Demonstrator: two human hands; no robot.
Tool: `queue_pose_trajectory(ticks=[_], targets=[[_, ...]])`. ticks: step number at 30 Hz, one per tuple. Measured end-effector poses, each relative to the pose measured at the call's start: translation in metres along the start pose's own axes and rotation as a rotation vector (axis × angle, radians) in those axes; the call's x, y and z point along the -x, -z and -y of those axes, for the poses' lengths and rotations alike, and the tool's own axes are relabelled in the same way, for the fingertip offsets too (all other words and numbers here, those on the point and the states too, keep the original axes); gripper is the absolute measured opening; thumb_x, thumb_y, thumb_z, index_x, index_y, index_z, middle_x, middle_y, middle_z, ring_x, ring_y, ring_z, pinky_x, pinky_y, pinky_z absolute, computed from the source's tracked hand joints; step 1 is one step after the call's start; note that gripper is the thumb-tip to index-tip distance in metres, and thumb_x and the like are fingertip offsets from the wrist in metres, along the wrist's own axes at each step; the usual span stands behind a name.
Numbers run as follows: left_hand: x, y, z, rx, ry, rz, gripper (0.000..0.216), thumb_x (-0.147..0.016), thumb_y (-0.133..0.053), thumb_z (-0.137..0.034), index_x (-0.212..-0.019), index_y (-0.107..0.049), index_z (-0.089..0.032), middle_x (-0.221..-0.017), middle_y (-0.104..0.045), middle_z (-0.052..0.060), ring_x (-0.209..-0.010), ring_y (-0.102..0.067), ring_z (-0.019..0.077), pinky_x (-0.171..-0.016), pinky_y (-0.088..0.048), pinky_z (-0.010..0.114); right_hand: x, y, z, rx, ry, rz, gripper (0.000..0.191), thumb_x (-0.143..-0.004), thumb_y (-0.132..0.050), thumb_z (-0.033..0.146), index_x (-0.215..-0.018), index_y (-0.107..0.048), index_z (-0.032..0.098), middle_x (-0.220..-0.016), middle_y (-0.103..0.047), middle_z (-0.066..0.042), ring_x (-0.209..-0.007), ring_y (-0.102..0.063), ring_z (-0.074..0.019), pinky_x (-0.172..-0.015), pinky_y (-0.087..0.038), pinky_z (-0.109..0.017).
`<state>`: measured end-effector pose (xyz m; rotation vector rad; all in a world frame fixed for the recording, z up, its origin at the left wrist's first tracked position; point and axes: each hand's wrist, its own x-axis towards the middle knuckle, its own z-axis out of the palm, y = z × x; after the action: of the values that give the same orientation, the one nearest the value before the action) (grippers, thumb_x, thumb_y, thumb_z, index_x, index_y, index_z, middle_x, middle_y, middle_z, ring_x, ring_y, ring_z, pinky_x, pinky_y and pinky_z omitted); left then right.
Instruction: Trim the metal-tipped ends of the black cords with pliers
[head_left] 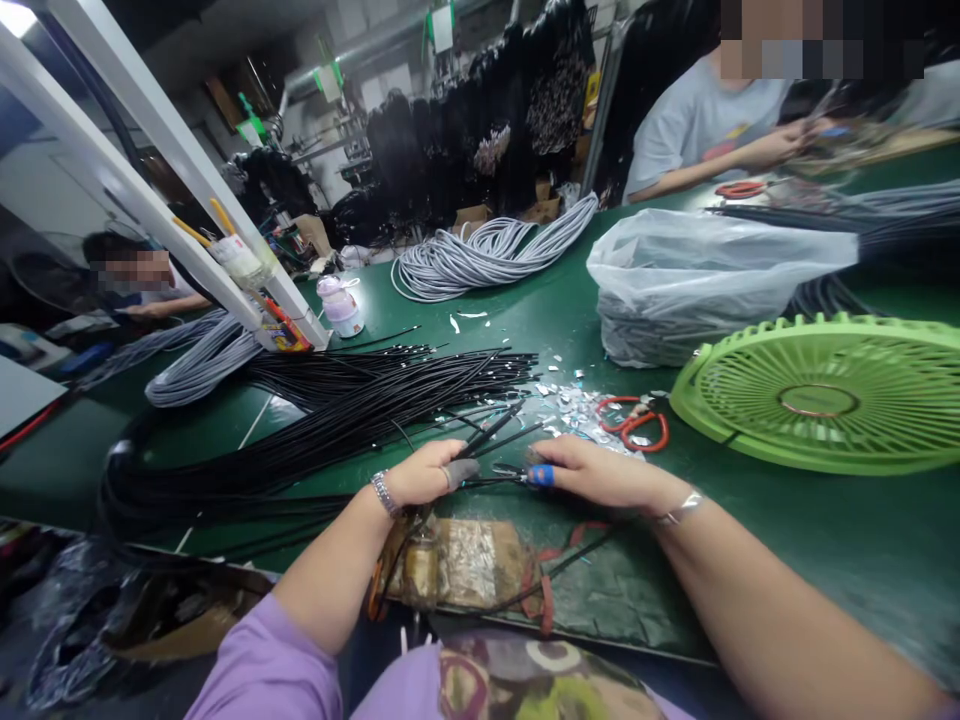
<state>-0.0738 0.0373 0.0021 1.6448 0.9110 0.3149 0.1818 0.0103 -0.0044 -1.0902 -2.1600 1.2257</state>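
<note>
My left hand [431,472], with a grey cover on a fingertip, is closed around a few thin black cables [491,428]. Facing it, my right hand [581,470] has blue tape on one finger and is pinched at the end of a black cable [499,480]; the exact grip is partly hidden. To the left, a large bundle of black cables [322,435] lies on the green table, its ends pointing toward my hands. Small silvery scraps [577,405] are scattered beyond my right hand, beside scissors [637,425] with red handles.
A green fan [817,400] lies at the right, near a plastic bag [705,290] of grey pieces. Grey cable coils [487,255] rest farther back. A taped block [465,565] sits at the table's near edge. A white post [202,190] rises at left. Two other people sit nearby.
</note>
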Motion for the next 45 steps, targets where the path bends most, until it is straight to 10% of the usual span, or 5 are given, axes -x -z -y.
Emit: queue_pose_trajectory(ticks=[6, 12, 26, 38, 45], targets=[[0.002, 0.008, -0.005, 0.136, 0.095, -0.027, 0.061, -0.063, -0.061, -0.074, -0.079, -0.051, -0.016, -0.042, -0.033, -0.01, -0.035, -0.024, 0.0037, -0.038, -0.013, 0.019, 0.008, 0.017, -0.013, -0.677, -0.142, -0.468, 0.033, -0.072, -0.065, 0.053, -0.07, -0.055, 0.021, -0.055, -0.039, 0.005, -0.045, -0.029, -0.0077, -0.039, -0.021, -0.021], [0.004, 0.006, -0.005, 0.067, 0.137, 0.008, 0.065, -0.063, -0.057, -0.078, -0.077, -0.052, -0.015, -0.041, -0.036, -0.008, -0.034, -0.025, 0.0036, -0.035, -0.014, 0.019, -0.011, -0.008, -0.001, -1.077, -0.167, -0.47, 0.034, -0.066, -0.07, 0.048, -0.084, -0.059, 0.02, -0.072, -0.055, -0.001, -0.054, -0.041, -0.0086, -0.036, -0.021, -0.017], [-0.008, -0.002, 0.003, -0.257, -0.072, -0.349, 0.043, -0.085, -0.047, -0.054, -0.078, -0.06, -0.014, -0.06, -0.05, -0.002, -0.063, -0.046, 0.0119, -0.061, -0.039, 0.024, -0.012, -0.024, 0.002, -0.278, -0.134, -0.397, 0.06, -0.072, -0.045, 0.079, -0.062, -0.046, 0.02, -0.053, -0.04, 0.005, -0.05, -0.033, -0.0088, -0.045, -0.028, -0.023], [-0.004, 0.001, 0.002, -0.138, -0.004, -0.076, 0.054, -0.078, -0.049, -0.066, -0.079, -0.06, -0.013, -0.069, -0.061, 0.004, -0.056, -0.051, 0.0099, -0.055, -0.041, 0.023, -0.012, -0.013, -0.01, -0.04, -0.133, -0.772, 0.053, -0.082, -0.043, 0.068, -0.085, -0.064, 0.019, -0.069, -0.058, -0.003, -0.066, -0.051, -0.0179, -0.061, -0.043, -0.031], [0.0, 0.001, 0.003, -0.642, -0.349, -0.127, 0.041, -0.09, -0.044, -0.048, -0.073, -0.064, -0.015, -0.08, -0.059, 0.006, -0.075, -0.052, 0.015, -0.072, -0.044, 0.028, -0.01, -0.009, -0.004, -0.126, 0.007, -0.491, 0.042, -0.078, -0.057, 0.057, -0.088, -0.069, 0.019, -0.077, -0.064, -0.004, -0.074, -0.057, -0.0203, -0.07, -0.047, -0.033]])
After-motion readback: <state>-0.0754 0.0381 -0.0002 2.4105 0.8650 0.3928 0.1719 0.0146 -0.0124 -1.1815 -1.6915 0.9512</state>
